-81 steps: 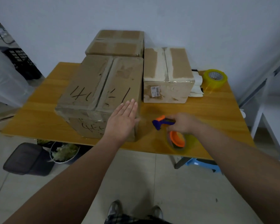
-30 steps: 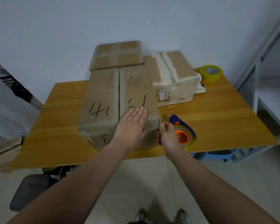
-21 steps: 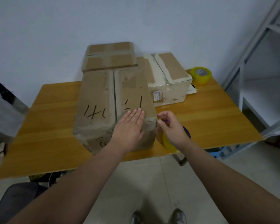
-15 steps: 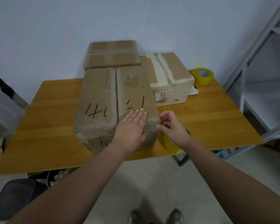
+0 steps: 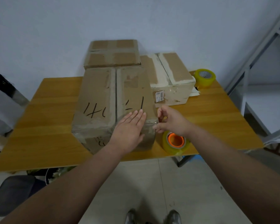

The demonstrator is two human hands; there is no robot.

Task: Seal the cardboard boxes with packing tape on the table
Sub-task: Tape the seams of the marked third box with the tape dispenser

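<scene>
Now left hand (image 5: 129, 128) stays flat on box (image 5: 102, 92); right hand (image 5: 173, 122), grip unclear, has uncovered tape roll (image 5: 176, 143)

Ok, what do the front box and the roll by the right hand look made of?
The front box: brown cardboard, matte and scuffed, with marker writing and dull tape strips. The roll: glossy translucent yellowish tape, probably plastic film, on an orange core that looks plastic.

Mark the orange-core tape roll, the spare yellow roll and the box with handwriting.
orange-core tape roll (image 5: 175, 141): head view, orange core.
spare yellow roll (image 5: 204, 82): head view, outer side wall.
box with handwriting (image 5: 95, 94): head view, left top flap.
</scene>
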